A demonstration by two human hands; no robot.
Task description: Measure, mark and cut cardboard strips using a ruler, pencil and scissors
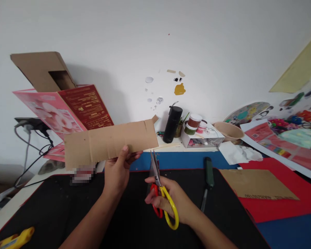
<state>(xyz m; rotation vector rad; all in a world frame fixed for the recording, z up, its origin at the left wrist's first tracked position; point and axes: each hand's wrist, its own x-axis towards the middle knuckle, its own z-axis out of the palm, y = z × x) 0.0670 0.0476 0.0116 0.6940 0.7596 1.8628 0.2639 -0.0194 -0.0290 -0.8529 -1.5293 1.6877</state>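
Observation:
A long strip of brown cardboard is raised above the black mat, creased across in places, with a small flap sticking up at its right end. My left hand grips its lower edge, thumb on the near face and fingers behind. My right hand holds scissors with one red and one yellow handle. Their blades point up, slightly parted, and the tips are close to the strip's lower right corner. I cannot tell whether the tips touch the cardboard.
A black mat covers the desk. On it lie a green-handled knife and a yellow tool. A black bottle and paint jars stand behind. Cardboard rests on red sheets at right; a pink box leans left.

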